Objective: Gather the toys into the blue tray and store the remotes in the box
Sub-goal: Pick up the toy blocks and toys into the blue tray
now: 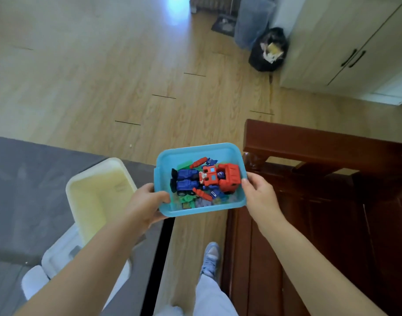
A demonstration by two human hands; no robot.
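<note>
Both hands grip the blue tray (225, 151) between them, left hand (147, 205), right hand (260, 196).

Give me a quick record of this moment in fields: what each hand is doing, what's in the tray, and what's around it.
left hand: grips the near-left corner of the blue tray
right hand: holds the tray's right edge
tray: held up over the floor
tray contents: red and blue robot on top of small bricks
box: cream, open, on the grey surface at left
remotes: none visible
right side: dark wooden furniture
</note>
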